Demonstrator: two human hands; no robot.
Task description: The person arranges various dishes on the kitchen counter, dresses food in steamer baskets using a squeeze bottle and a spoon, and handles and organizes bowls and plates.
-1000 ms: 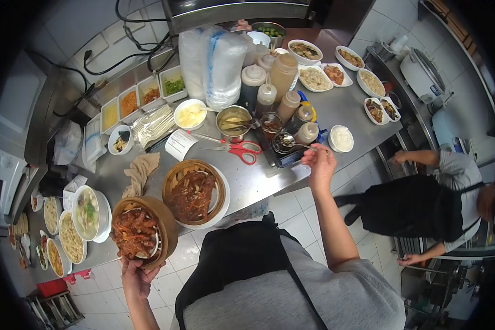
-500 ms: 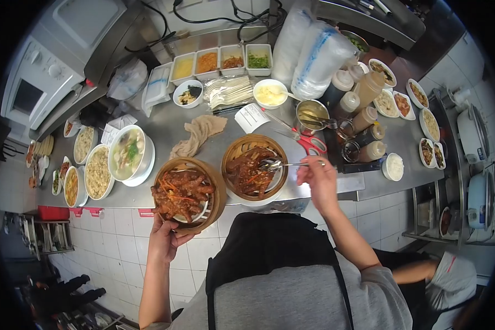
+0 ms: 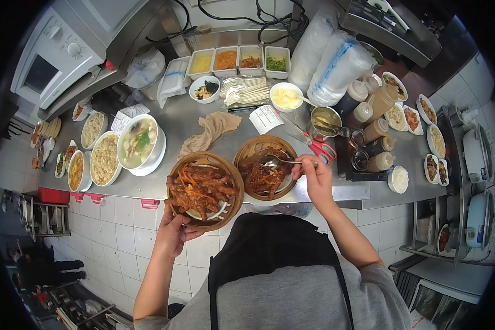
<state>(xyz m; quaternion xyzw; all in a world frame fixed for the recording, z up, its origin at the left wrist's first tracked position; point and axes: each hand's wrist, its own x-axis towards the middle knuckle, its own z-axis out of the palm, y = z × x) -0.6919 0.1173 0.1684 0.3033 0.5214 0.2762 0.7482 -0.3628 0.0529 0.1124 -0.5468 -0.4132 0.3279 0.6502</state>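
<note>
My left hand (image 3: pixel 175 234) grips the lower side of a bamboo steamer (image 3: pixel 237 190), holding it tilted at the counter's front edge. Braised chicken feet (image 3: pixel 201 190) with carrot shreds lie on a white dish inside it. Beside it, a second bamboo steamer (image 3: pixel 294 190) rests on the counter, with more saucy brown pieces (image 3: pixel 264 179). Between the fingers of my right hand (image 3: pixel 317 179) is the handle of a metal spoon (image 3: pixel 286 161); its bowl is in the second steamer's food. The two steamers stand almost touching.
Behind the steamers lie a crumpled cloth (image 3: pixel 212 132), a paper receipt (image 3: pixel 266 119) and red-handled scissors (image 3: pixel 320 149). Left stands a soup bowl (image 3: pixel 158 148) beside a rice bowl (image 3: pixel 105 159). Several sauce bottles (image 3: pixel 377 130) crowd the right side, near a small rice bowl (image 3: pixel 398 180).
The head view has shifted, so the counter sits further right in the picture. My left hand's steamer is closer to the second one. A person at the lower right has left the view.
</note>
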